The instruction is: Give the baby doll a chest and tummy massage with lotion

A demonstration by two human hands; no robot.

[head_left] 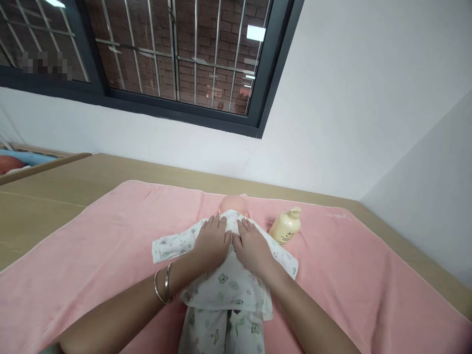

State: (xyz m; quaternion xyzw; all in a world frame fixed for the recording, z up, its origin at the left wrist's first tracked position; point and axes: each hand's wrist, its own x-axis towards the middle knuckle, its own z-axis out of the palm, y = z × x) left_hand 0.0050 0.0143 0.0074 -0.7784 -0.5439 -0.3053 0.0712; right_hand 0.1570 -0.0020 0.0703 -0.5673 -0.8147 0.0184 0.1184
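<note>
A baby doll (233, 203) lies on a pink blanket (121, 221), its head toward the wall. It wears a white printed top (230, 287) with both sleeves spread out, and matching trousers (210, 332) reach down to the bottom edge of the view. My left hand (213, 242) rests flat on the chest of the top, fingers stretched out. Beside it, my right hand (252, 246) lies flat on the other side of the chest, and the thumbs nearly meet. The doll's face and hands cannot be made out.
A pale yellow pump bottle (286, 226) stands on the blanket just right of the doll's shoulder. Under the blanket is a wooden table (110, 167) against a white wall, with a dark-framed barred window (177, 105) above. Blue and orange things (18, 161) show at far left.
</note>
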